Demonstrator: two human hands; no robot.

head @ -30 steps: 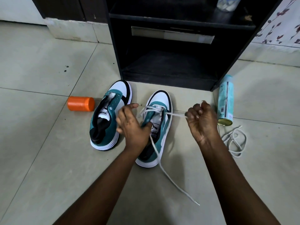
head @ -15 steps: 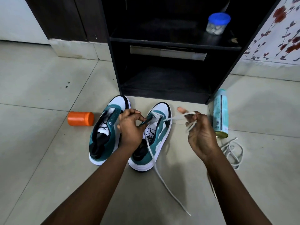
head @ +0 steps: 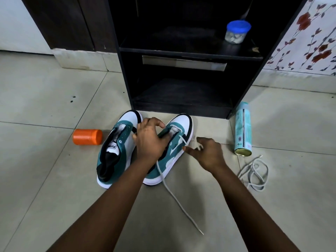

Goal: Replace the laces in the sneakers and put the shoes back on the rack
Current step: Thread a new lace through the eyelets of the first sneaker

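Two teal, white and black sneakers stand side by side on the tiled floor before a black rack. The left sneaker has no lace. My left hand grips the top of the right sneaker, fingers curled over its tongue. A white lace runs through that shoe's front eyelets, and one end trails over the floor toward me. My right hand is just right of the shoe and pinches the other end of the lace.
An orange jar lies left of the sneakers. A pale teal spray can lies to the right, with a loose white lace coiled nearby. A blue-lidded jar stands on the rack's upper shelf. A floral wall is at the right.
My right hand has come down and in toward the right sneaker, slackening the lace it held taut. My left hand has shifted forward over the shoe's tongue. The view has tilted up.
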